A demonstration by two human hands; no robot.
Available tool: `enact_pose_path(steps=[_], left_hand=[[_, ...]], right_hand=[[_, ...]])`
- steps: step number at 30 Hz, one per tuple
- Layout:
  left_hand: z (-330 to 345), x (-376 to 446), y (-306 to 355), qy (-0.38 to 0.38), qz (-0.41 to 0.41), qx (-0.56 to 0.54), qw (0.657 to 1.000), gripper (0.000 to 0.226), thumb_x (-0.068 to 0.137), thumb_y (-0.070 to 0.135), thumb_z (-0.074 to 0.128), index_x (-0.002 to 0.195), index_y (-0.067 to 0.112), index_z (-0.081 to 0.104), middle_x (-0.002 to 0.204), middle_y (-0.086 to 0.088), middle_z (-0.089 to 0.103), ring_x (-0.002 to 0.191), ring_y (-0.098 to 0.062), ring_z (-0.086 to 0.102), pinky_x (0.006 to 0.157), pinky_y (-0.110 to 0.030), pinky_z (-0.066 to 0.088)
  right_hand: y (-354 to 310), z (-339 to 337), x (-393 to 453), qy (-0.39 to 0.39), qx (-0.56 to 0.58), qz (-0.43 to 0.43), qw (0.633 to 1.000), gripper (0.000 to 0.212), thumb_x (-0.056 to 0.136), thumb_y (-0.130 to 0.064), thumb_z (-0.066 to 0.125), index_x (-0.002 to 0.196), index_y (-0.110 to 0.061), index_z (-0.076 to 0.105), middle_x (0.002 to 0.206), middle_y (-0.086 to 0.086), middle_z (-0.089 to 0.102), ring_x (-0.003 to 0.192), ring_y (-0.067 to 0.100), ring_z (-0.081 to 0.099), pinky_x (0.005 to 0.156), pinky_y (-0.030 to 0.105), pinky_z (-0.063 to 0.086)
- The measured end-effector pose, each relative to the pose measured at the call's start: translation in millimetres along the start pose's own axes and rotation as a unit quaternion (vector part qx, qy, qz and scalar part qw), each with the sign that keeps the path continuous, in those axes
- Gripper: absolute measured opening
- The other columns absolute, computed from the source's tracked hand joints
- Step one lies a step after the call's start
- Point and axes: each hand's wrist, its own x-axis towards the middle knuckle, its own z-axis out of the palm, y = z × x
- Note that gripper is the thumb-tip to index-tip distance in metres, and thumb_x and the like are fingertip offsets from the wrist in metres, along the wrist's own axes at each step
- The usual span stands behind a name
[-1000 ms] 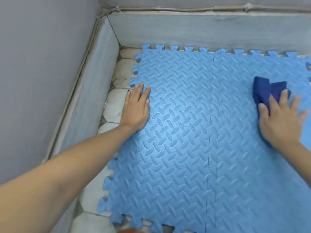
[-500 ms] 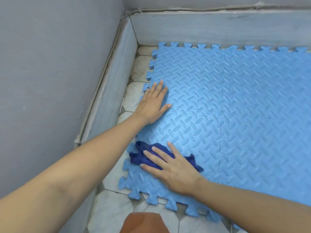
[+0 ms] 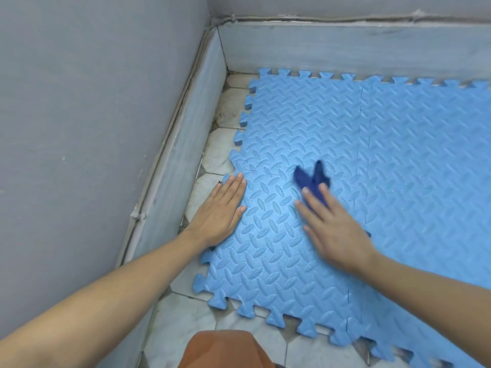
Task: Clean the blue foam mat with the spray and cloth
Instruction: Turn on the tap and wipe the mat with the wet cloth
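The blue foam mat (image 3: 385,160), made of interlocking textured tiles, lies on the floor in a room corner. My left hand (image 3: 220,211) rests flat on the mat's left edge, fingers together, holding nothing. My right hand (image 3: 334,227) presses flat on a dark blue cloth (image 3: 312,179), which sticks out past the fingertips onto the mat. The hand and cloth are motion-blurred. No spray bottle is in view.
Grey walls with a pale skirting (image 3: 170,181) close the corner at left and back. A strip of white floor tiles (image 3: 212,160) runs between the mat and the left wall. My knee in orange cloth (image 3: 225,349) shows at the bottom edge.
My right hand slid the cloth from the mat's right side to its near left edge, then forward and right toward the middle. My left hand stayed flat on the mat's left edge.
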Motion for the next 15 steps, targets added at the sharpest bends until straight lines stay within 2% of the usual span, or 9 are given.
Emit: enact_pose_path(steps=[3,5,6,8,10,11,13,15], left_hand=[[5,-3,2,-0.001,-0.009,-0.009,1.000,0.063,0.097,0.044,0.009,0.152,0.016,0.001,0.160,0.001,-0.005,0.147,-0.013,-0.008,0.120,-0.034,0.003],[5,-3,2,-0.001,-0.011,-0.009,1.000,0.062,0.098,0.045,0.008,0.153,0.017,0.000,0.160,0.002,-0.006,0.147,-0.012,-0.009,0.120,-0.034,0.002],[6,-3,2,-0.001,-0.013,-0.012,1.000,0.062,0.098,0.045,0.008,0.153,0.017,-0.001,0.160,0.003,-0.007,0.147,-0.011,-0.010,0.120,-0.033,0.002],[7,-4,3,0.003,-0.014,-0.017,1.000,0.063,0.098,0.045,0.008,0.153,0.017,0.000,0.160,0.003,-0.007,0.147,-0.011,-0.010,0.120,-0.033,0.001],[8,-4,3,0.006,-0.012,-0.018,1.000,0.062,0.098,0.045,0.008,0.153,0.016,0.001,0.160,0.003,-0.006,0.147,-0.011,-0.009,0.120,-0.033,0.002],[8,-3,4,0.008,-0.012,-0.015,1.000,0.062,0.098,0.044,0.008,0.153,0.016,0.002,0.161,0.002,-0.005,0.147,-0.011,-0.008,0.120,-0.034,0.002],[8,-2,5,0.010,-0.019,-0.001,1.000,0.063,0.097,0.044,0.007,0.153,0.015,0.004,0.161,0.001,-0.002,0.147,-0.011,-0.006,0.120,-0.036,-0.001],[6,-1,9,0.015,-0.032,0.009,0.999,0.065,0.095,0.044,0.006,0.153,0.015,0.006,0.161,0.001,0.002,0.147,-0.012,-0.004,0.117,-0.040,-0.010]], right_hand=[[-17,1,-33,-0.059,0.035,-0.125,0.990,0.056,0.092,-0.016,0.043,0.148,-0.013,0.041,0.155,0.009,0.038,0.145,0.037,0.028,0.115,0.048,0.025],[1,-9,-51,-0.070,0.035,-0.151,0.985,0.063,0.087,-0.006,0.038,0.150,-0.013,0.035,0.158,0.007,0.031,0.146,0.032,0.028,0.116,0.041,0.025],[15,-17,-56,-0.063,0.034,-0.114,0.991,0.068,0.085,0.000,0.039,0.151,-0.012,0.033,0.159,0.008,0.029,0.145,0.031,0.031,0.116,0.036,0.026],[61,-27,-71,-0.058,0.011,0.044,0.997,0.078,0.084,0.008,0.046,0.155,-0.017,0.024,0.161,0.009,0.025,0.141,0.029,0.038,0.110,0.031,0.037],[114,-41,-91,-0.091,0.000,0.189,0.978,0.082,0.088,0.007,0.050,0.156,-0.023,0.015,0.160,0.008,0.025,0.137,0.032,0.041,0.099,0.042,0.047],[136,-47,-100,-0.077,0.001,0.241,0.968,0.079,0.089,0.006,0.052,0.154,-0.021,0.019,0.154,0.012,0.035,0.129,0.038,0.047,0.095,0.047,0.049],[159,-52,-114,-0.050,-0.025,0.292,0.955,0.065,0.088,0.004,0.059,0.146,-0.015,0.037,0.132,0.020,0.055,0.103,0.044,0.056,0.086,0.051,0.051],[145,-48,-118,-0.026,-0.021,0.326,0.945,0.049,0.086,-0.002,0.066,0.133,-0.010,0.053,0.112,0.023,0.056,0.087,0.042,0.055,0.073,0.048,0.052]])
